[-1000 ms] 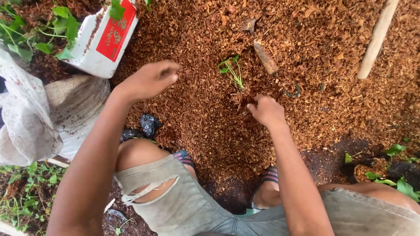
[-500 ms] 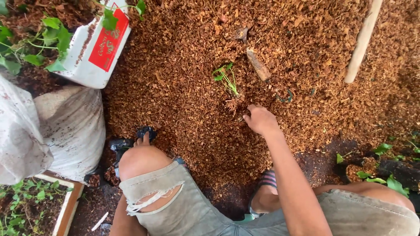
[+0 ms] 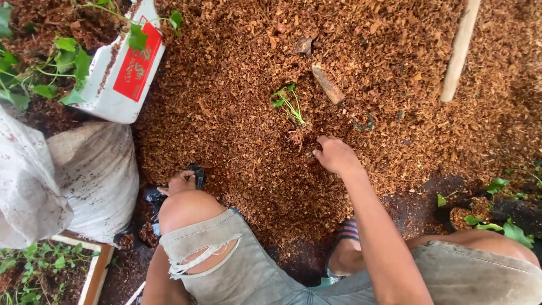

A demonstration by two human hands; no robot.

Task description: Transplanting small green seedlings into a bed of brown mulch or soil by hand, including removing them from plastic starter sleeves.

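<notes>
A small green seedling (image 3: 288, 104) lies on a heap of reddish-brown coconut husk mulch (image 3: 237, 113). My right hand (image 3: 335, 154) rests on the mulch just below and right of the seedling's roots, fingers curled into the husk. My left hand (image 3: 180, 182) is low by my left knee, fingers on a small black plastic bag (image 3: 195, 174) at the mulch's edge. Most of that hand is hidden behind the knee.
A white carton planter (image 3: 116, 73) with a red label and leafy plants stands at upper left. Two white sacks (image 3: 84, 169) lie at left. A wooden stick (image 3: 458, 51) leans at upper right. A brown husk piece (image 3: 327, 85) lies near the seedling. Seedlings in black bags (image 3: 502, 217) sit at right.
My left hand has dropped from above the mulch down to the black bag beside my knee. My right hand stays by the seedling. The view has shifted slightly.
</notes>
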